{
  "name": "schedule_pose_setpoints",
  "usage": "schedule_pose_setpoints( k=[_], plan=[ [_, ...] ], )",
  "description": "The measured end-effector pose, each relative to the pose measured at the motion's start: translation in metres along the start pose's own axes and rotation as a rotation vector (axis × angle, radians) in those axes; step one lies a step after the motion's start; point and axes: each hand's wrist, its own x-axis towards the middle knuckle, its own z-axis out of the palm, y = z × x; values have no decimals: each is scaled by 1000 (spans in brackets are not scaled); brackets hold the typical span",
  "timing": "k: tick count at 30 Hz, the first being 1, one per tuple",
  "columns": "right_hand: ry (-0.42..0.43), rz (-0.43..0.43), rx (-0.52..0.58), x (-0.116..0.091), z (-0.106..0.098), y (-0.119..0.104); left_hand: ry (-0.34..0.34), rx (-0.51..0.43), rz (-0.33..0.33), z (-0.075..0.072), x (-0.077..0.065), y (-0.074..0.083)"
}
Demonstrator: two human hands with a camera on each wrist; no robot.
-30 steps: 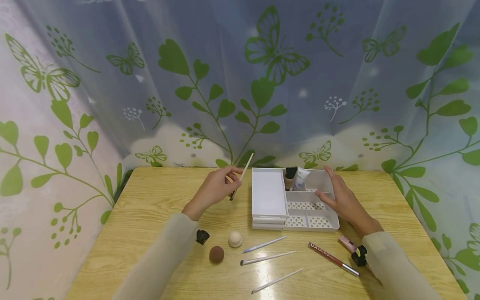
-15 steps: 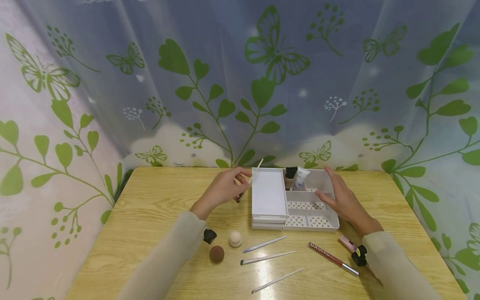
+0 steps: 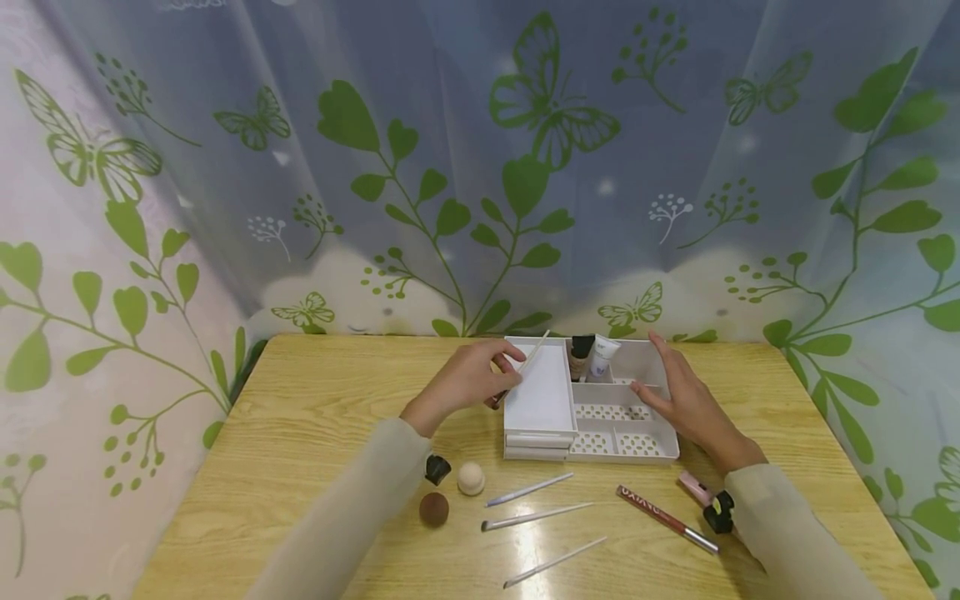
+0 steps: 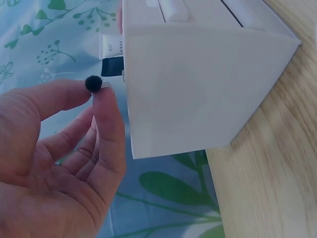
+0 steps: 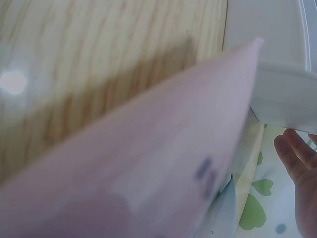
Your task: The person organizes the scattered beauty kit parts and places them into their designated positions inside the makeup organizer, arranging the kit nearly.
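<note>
My left hand (image 3: pixel 468 377) pinches a slim makeup brush (image 3: pixel 537 352) between thumb and fingertips, at the left edge of a white cosmetics organizer (image 3: pixel 538 392). The pale handle slants up over the organizer's flat top; the dark bristle end (image 4: pixel 93 84) faces the left wrist camera. My right hand (image 3: pixel 686 400) rests against the organizer's right side, fingers straight along the wall and thumb reaching over the compartments. A white tube (image 3: pixel 603 357) and a black-capped bottle (image 3: pixel 580 358) stand in the back compartment.
In front of the organizer lie several thin brushes (image 3: pixel 536 517), a brown lip-gloss tube (image 3: pixel 666 518), a beige sponge (image 3: pixel 471 479) and a brown sponge (image 3: pixel 434 509). A pink tube (image 3: pixel 696 486) is beside my right wrist. A patterned curtain (image 3: pixel 420 208) hangs behind the table.
My left hand has moved right with the brush, from the bare table to the organizer's left edge. The brush handle now crosses over the organizer's top. My right hand stays in place.
</note>
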Motion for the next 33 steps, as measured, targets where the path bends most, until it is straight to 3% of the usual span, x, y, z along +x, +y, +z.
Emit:
schedule_pose_setpoints(
  k=[15, 33],
  plan=[
    [-20, 25, -4, 1, -1, -1, -36, 53, -20, 8, 11, 6],
    [-30, 40, 2, 0, -1, -2, -25, 74, -15, 12, 13, 3]
  ],
)
